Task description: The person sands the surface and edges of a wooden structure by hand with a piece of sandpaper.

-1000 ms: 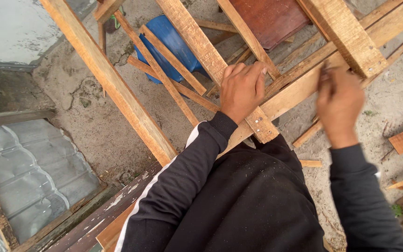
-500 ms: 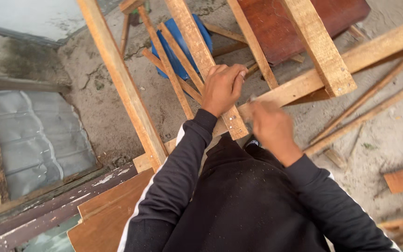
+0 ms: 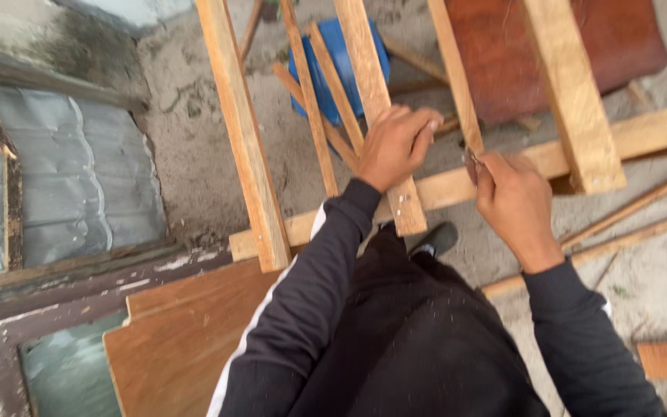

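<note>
My left hand (image 3: 397,145) rests flat on a wooden plank (image 3: 372,93) that runs away from me, gripping its edge where it crosses a long cross beam (image 3: 642,131). My right hand (image 3: 512,199) is closed, pinching a small dark metal thing, maybe a nail (image 3: 472,157), against the foot of a thinner slat (image 3: 454,73) right at the cross beam. Both arms wear dark sleeves. The planks form a rough frame lying on sandy ground.
A blue container (image 3: 341,54) lies under the slats. A reddish board (image 3: 550,54) lies at the top right, a brown plywood sheet (image 3: 171,347) at the bottom left, corrugated metal sheeting (image 3: 63,177) on the left. Loose sticks (image 3: 627,212) lie on the right.
My right hand has moved left from the thick beam to the thin slat beside my left hand. The view has swung, turning the frame more upright in the picture.
</note>
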